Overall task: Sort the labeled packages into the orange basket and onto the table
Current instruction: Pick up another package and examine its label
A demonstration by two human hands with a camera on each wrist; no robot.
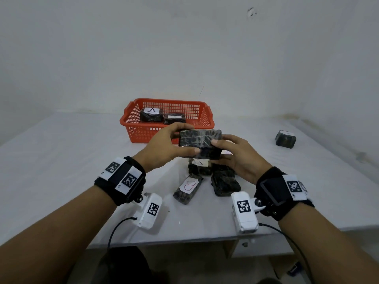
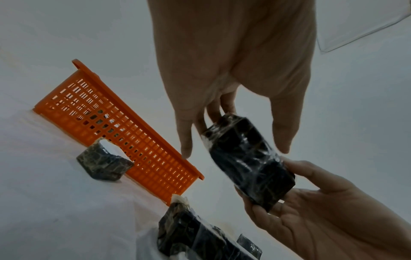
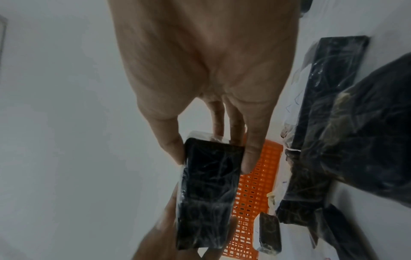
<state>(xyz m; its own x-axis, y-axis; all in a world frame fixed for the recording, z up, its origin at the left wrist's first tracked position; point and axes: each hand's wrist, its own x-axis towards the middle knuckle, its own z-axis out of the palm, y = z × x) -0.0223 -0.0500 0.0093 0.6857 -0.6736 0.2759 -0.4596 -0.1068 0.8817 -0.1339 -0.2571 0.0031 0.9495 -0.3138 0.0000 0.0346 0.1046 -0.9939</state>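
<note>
Left hand: gripping the left end of the held package, thumb lying along its near face, fingers curling over its top edge.

Right hand: gripping the right end of the same package, thumb on the near face, fingers wrapping behind it. Both hands are holding this one item in the air, above the pile and in front of the basket.

Held package: dark, wrapped in clear film, long side lying level. No label is showing on the faces turned to the head camera; in the wrist views the wrap is too dark to read.

Orange basket: sitting on the table towards the far wall. Two dark packages are lying inside, side by side: the left one is bearing a white label marked A; the right one is bearing a white label whose mark looks like a faint A, though it is small.

Pile on the table, below the hands: the package marked B is lying label up, tilted; a package with no label showing is lying just beside it on the right; a further one is lying behind them, its label partly hidden by the held item.

Lone package: sitting well apart at the right side of the table, white label on top, mark unreadable.
</note>
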